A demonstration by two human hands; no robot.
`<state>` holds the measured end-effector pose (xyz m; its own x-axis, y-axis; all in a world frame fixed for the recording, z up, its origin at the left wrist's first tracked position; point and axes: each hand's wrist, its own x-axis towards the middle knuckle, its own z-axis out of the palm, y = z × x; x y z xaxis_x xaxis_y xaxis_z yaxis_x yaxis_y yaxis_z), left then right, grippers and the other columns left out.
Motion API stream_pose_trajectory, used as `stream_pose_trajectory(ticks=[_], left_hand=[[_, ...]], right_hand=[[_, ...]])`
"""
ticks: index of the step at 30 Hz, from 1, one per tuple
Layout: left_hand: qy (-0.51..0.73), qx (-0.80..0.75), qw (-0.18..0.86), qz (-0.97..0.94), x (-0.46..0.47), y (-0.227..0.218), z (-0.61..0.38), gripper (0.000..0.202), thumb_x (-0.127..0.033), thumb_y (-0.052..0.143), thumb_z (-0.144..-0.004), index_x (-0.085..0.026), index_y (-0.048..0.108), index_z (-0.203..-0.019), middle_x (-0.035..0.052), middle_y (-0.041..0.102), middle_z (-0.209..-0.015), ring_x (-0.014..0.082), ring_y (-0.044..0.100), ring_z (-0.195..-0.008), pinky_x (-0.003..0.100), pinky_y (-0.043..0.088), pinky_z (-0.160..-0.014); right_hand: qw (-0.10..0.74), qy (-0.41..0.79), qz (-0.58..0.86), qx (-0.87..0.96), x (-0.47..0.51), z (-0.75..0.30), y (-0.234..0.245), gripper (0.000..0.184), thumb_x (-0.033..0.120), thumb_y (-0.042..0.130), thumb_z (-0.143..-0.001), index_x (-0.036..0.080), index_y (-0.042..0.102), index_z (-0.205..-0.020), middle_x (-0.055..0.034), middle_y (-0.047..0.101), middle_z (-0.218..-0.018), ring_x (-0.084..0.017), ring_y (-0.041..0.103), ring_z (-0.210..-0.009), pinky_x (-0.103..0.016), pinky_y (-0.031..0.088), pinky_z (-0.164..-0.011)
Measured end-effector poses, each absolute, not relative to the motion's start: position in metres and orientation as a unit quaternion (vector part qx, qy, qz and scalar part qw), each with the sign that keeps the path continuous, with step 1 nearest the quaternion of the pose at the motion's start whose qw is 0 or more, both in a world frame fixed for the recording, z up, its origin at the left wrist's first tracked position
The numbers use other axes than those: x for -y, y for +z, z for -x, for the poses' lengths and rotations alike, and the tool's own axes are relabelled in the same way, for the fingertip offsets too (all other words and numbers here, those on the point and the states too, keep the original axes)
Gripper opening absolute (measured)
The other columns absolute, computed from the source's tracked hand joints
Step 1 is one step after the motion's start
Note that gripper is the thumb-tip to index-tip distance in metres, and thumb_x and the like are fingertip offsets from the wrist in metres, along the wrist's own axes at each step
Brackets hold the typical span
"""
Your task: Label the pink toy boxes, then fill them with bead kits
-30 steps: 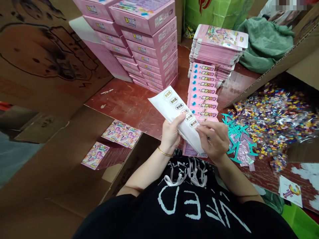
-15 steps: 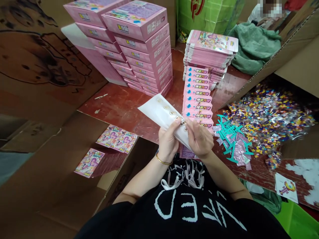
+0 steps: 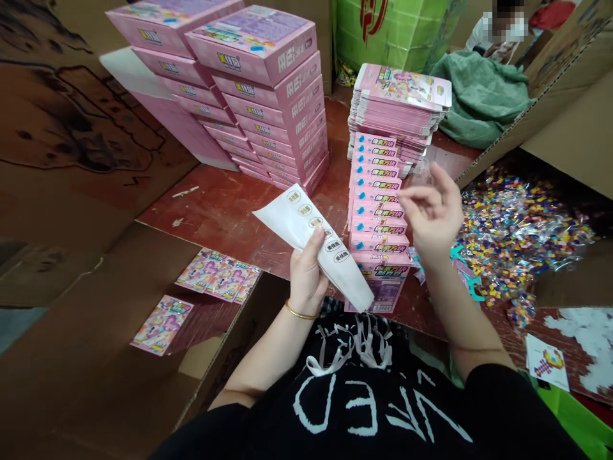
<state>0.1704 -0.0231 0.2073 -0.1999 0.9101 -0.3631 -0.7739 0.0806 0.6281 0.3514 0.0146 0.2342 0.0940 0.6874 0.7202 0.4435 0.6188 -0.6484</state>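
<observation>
My left hand [image 3: 309, 271] is closed on a white sheet of stickers [image 3: 352, 281], its thumb lying across the front. Oval seals with gold-brown lettering run along the sheet. To the right, my right hand [image 3: 435, 214] is raised with thumb and fingertips pinched together. Whatever sits in that pinch is too small to make out. Just left of those fingers, a row of pink boxes [image 3: 378, 214] overlaps like steps, with dark printed titles and blue marks on their edges. The nearest box [image 3: 378, 287] shows its printed face and a barcode.
Tall stacks of pink boxes [image 3: 268, 115] stand at the back left. Flat pink cartons [image 3: 400, 96] are piled behind the row. At right lie bagged colourful pieces [image 3: 531, 236] and teal plastic tools [image 3: 472, 281]. A cardboard box [image 3: 215, 358] holds more pink boxes. Another person [image 3: 500, 32] is far back.
My right hand has left the sticker sheet and moved up and right, beside the row of boxes. My left hand has shifted slightly left with the sheet, baring more seals.
</observation>
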Motion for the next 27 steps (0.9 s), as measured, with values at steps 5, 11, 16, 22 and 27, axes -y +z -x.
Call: stream_pose_trajectory(ticks=[5,11,16,22,27], left_hand=[[0.729,-0.379,0.563,-0.089,0.014,0.201,-0.172,0.042,-0.028,0.093,-0.058,-0.014,0.074,-0.092,0.0018,0.074,-0.083,0.0100,0.067,-0.067,0.020,0.055,-0.067],[0.745,-0.365,0.551,-0.092,0.010,0.201,-0.179,0.040,-0.025,0.091,-0.061,-0.014,0.075,-0.096,0.0033,0.076,-0.089,0.0117,0.069,-0.075,0.022,0.055,-0.075],[0.737,-0.358,0.567,-0.081,0.012,0.205,-0.179,0.031,-0.023,0.090,-0.064,-0.013,0.076,-0.089,0.0013,0.075,-0.085,0.0090,0.067,-0.071,0.019,0.053,-0.071],[0.729,-0.383,0.560,-0.091,0.012,0.200,-0.168,0.035,-0.026,0.091,-0.062,-0.015,0.075,-0.091,-0.0004,0.074,-0.082,0.0090,0.065,-0.066,0.020,0.053,-0.068],[0.723,-0.405,0.553,-0.084,0.013,0.195,-0.161,0.038,-0.026,0.092,-0.060,-0.014,0.075,-0.091,0.0018,0.076,-0.087,0.0106,0.068,-0.071,0.020,0.053,-0.073]], right_hand=[[0.551,0.198,0.392,0.710,-0.037,-0.347,0.233,0.064,0.026,0.065,-0.091,0.030,0.036,-0.149,-0.0048,0.073,-0.108,-0.019,0.072,-0.093,-0.038,0.063,-0.084],[0.523,0.055,0.355,0.773,0.014,-0.289,0.201,0.064,0.011,0.062,-0.092,0.032,0.040,-0.148,-0.0023,0.075,-0.110,-0.017,0.073,-0.094,-0.034,0.063,-0.086],[0.539,-0.052,0.346,0.766,0.029,-0.281,0.196,0.062,0.010,0.064,-0.090,0.031,0.042,-0.144,0.0006,0.076,-0.094,-0.016,0.073,-0.083,-0.032,0.062,-0.075],[0.559,0.136,0.428,0.697,-0.024,-0.343,0.234,0.033,0.020,0.063,-0.090,0.028,0.056,-0.121,-0.0007,0.070,-0.089,-0.017,0.070,-0.084,-0.035,0.060,-0.079],[0.424,0.292,0.450,0.730,-0.117,-0.403,0.223,0.042,0.019,0.067,-0.080,0.021,0.057,-0.121,0.0005,0.065,-0.082,-0.014,0.063,-0.074,-0.033,0.055,-0.073]])
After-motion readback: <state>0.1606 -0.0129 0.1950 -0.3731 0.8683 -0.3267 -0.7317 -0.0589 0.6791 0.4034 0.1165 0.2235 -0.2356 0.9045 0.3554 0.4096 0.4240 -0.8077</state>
